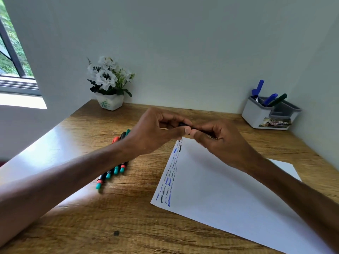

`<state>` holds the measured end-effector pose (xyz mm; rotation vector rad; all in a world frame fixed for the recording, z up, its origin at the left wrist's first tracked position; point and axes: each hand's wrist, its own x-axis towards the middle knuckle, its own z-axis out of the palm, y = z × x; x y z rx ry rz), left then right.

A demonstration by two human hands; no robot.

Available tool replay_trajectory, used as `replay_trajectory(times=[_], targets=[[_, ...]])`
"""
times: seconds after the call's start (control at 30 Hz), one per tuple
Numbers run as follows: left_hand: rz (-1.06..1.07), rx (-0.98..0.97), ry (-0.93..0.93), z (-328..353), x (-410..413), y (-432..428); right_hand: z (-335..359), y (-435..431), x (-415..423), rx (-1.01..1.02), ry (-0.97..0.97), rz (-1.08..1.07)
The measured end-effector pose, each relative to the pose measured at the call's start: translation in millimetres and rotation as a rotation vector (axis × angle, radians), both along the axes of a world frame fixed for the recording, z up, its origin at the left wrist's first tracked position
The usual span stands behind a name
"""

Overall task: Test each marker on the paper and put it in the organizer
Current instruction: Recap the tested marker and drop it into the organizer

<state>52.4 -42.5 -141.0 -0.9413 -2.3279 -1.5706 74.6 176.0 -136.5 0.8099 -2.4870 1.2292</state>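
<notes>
Your left hand and right hand each pinch one end of the marker, which lies crosswise between them above the paper.

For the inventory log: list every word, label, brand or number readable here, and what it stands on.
No text can be read.
Sticker on the organizer: print too blurred to read.
Paper: blue and black test scribbles, no words.
Flower pot: green motif, not legible writing.
Markers on the desk: no readable print.
</notes>
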Motion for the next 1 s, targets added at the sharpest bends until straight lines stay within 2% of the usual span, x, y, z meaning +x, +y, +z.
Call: replay_trajectory(times=[0.3, 1.0], targets=[[-0.048, 0.042, 0.010, -2.4, -4.0, -1.3, -7.1, -2.6, -5.2, 0.036, 0.113, -0.047], [-0.080, 0.082, -0.127, -3.2, -5.0, -3.1, -7.7, -6.0, 0.3, 0.213, 0.112, -0.172]])
